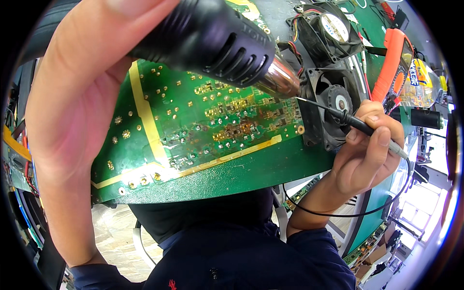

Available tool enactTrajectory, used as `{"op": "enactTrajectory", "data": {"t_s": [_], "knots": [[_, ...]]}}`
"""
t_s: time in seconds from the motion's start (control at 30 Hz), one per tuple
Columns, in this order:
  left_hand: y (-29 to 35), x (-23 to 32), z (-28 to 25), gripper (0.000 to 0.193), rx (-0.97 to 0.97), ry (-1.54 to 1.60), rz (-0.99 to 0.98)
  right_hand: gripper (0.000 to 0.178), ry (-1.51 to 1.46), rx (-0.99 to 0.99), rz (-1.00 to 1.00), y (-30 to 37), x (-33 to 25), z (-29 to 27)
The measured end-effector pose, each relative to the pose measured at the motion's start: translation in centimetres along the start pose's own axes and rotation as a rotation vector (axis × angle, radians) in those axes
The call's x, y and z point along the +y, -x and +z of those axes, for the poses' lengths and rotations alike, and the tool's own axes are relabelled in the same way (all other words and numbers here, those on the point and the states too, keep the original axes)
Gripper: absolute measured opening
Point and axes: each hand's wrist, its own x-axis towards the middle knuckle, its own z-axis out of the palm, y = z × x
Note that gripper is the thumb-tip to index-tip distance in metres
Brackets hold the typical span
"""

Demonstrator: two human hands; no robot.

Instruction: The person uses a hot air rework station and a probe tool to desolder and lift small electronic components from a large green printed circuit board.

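My left hand [82, 92] grips a black hot-air gun [212, 43] from above, and its metal nozzle [282, 79] points down at the right part of a green circuit board [159, 130]. My right hand [369, 150] holds a thin black-handled probe [357, 123] like a pen. The probe's fine metal tip [307, 101] reaches toward the board's right edge, just below the nozzle. The board carries rows of small soldered parts and yellow stripes, with brownish residue near the middle.
Two black cooling fans [333, 104] stand just right of the board. An orange-and-black meter [394, 63] and a yellow packet [420, 79] lie behind my right hand. A thin black cable [348, 212] hangs from the probe. Green boards lean at lower right.
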Motion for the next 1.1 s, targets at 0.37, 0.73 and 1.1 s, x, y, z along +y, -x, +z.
{"op": "enactTrajectory", "data": {"t_s": [0.37,0.73,1.1], "knots": [[0.02,0.08,-0.08,0.048,0.030,0.018,-0.008,0.021,-0.001,-0.005,-0.011,-0.05,0.00,0.09],[-0.06,-0.10,0.04,0.047,-0.009,0.007,0.036,0.020,-0.013,-0.036,-0.049,-0.13,0.30,-0.09],[-0.16,0.00,0.11,0.049,-0.043,0.014,0.067,0.020,-0.012,0.002,0.012,0.11,0.01,-0.06]]}}
